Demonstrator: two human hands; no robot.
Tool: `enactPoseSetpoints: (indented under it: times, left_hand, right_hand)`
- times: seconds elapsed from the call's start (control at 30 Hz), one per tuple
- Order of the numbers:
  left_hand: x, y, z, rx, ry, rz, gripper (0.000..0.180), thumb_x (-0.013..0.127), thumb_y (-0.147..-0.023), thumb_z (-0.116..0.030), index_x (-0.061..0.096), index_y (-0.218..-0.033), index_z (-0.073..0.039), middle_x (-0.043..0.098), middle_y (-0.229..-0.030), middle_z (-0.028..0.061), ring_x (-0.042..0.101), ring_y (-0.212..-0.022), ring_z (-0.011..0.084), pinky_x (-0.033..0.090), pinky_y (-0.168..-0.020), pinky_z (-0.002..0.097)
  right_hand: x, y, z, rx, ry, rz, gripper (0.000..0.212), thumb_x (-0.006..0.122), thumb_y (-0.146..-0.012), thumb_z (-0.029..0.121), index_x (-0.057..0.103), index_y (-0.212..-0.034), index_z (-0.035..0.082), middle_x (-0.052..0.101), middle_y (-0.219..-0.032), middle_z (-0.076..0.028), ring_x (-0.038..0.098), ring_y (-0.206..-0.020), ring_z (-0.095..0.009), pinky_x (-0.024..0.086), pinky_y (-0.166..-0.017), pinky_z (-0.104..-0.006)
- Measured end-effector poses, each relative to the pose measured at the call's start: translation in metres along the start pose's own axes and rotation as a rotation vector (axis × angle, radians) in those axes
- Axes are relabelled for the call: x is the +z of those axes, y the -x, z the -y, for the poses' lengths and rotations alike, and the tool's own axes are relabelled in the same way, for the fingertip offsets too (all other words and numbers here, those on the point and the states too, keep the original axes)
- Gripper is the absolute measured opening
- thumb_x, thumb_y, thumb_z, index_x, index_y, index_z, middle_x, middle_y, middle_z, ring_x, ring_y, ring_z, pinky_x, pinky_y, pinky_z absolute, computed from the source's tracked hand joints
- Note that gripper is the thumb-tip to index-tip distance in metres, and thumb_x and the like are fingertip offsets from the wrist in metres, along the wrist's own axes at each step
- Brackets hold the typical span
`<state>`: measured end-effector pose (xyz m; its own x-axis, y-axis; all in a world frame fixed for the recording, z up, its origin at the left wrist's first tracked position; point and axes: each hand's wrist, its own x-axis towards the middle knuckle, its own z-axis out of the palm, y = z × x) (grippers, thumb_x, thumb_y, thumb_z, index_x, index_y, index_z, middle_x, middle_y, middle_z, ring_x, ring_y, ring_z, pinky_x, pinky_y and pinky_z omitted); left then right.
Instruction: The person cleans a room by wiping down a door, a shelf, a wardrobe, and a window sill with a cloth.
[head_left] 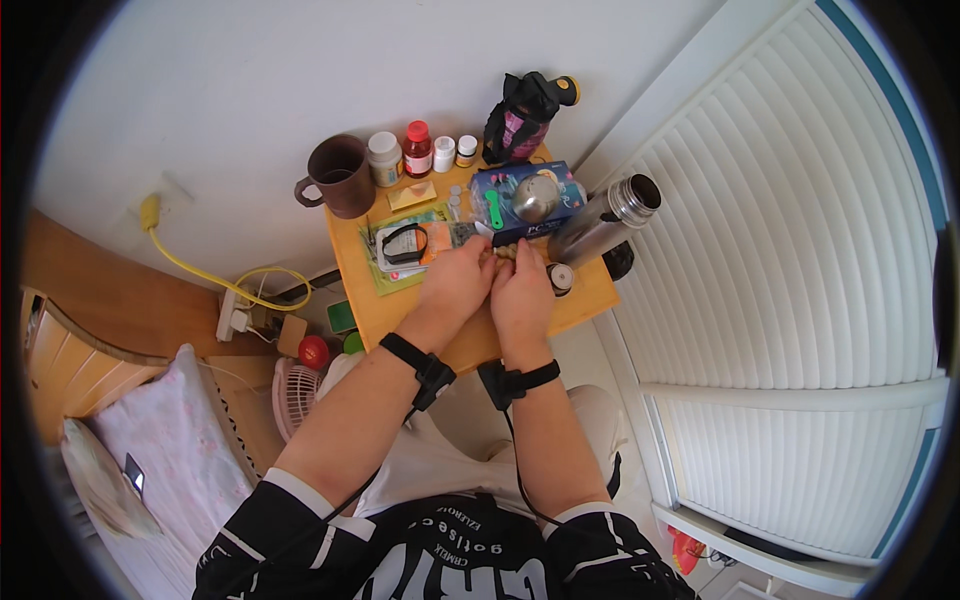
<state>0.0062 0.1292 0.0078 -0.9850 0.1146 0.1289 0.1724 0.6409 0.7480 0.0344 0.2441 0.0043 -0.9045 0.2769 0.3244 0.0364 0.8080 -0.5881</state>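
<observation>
Close together at the middle of the small wooden table [375, 320] are my left hand [458, 282] and my right hand [522, 292], both with fingers curled inward. Small yellowish-beige pieces [507, 252] show between the fingertips; their kind is too small to tell. Just beyond my fingers lies a blue box [562, 190], with a shiny metal cup [536, 199] and a small green plastic tool [493, 209] on it. Right of my right hand is a small dark round container [561, 279] with a pale top. Left of my left hand, a black wristband [404, 244] rests on flat packets.
A steel thermos [598, 228] without a lid stands at the table's right. Along the wall are a brown mug [341, 176], several pill bottles [417, 150] and a black-and-pink covered bottle [520, 122]. A yellow cable [190, 259] runs at left; a white folding door [780, 240] closes the right.
</observation>
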Motion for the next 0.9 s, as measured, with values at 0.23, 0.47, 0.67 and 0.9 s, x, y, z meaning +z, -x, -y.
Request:
enactPoseSetpoints:
  times: [0.23, 0.47, 0.67, 0.9]
  left_hand:
    - [0.002, -0.003, -0.001, -0.041, -0.023, 0.032, 0.022, 0.067, -0.093, -0.028, 0.068, -0.105, -0.010, 0.073, -0.085, 0.0205, 0.070, -0.082, 0.0419, 0.056, -0.073, 0.0511]
    - [0.005, -0.004, -0.001, -0.039, 0.010, 0.005, 0.024, 0.068, -0.093, -0.031, 0.068, -0.103, -0.009, 0.074, -0.087, 0.0185, 0.071, -0.083, 0.0409, 0.057, -0.073, 0.0506]
    - [0.005, -0.004, 0.000, -0.060, -0.016, 0.000, 0.024, 0.071, -0.090, -0.026, 0.072, -0.105, -0.007, 0.075, -0.086, 0.0174, 0.073, -0.082, 0.0361, 0.058, -0.073, 0.0430]
    - [0.000, -0.004, 0.000, -0.010, 0.028, 0.048, 0.025, 0.073, -0.089, -0.024, 0.073, -0.107, -0.007, 0.076, -0.092, 0.0156, 0.074, -0.085, 0.0320, 0.059, -0.077, 0.0394]
  right_hand:
    - [-0.003, -0.002, -0.002, -0.012, -0.026, 0.005, 0.036, 0.057, -0.094, 0.013, 0.063, -0.126, -0.004, 0.067, -0.125, -0.022, 0.064, -0.112, -0.040, 0.052, -0.095, -0.0448]
    - [-0.011, -0.002, 0.006, 0.032, -0.043, 0.051, 0.032, 0.056, -0.096, 0.013, 0.062, -0.124, -0.002, 0.064, -0.126, -0.021, 0.063, -0.111, -0.041, 0.053, -0.091, -0.0467]
    - [-0.010, 0.000, 0.004, 0.014, -0.040, 0.025, 0.029, 0.057, -0.096, 0.011, 0.062, -0.122, -0.001, 0.065, -0.122, -0.020, 0.064, -0.108, -0.041, 0.054, -0.088, -0.0466]
    - [-0.014, 0.003, 0.006, 0.018, -0.054, 0.006, 0.027, 0.059, -0.094, 0.010, 0.062, -0.120, 0.000, 0.065, -0.115, -0.020, 0.064, -0.102, -0.041, 0.054, -0.083, -0.0477]
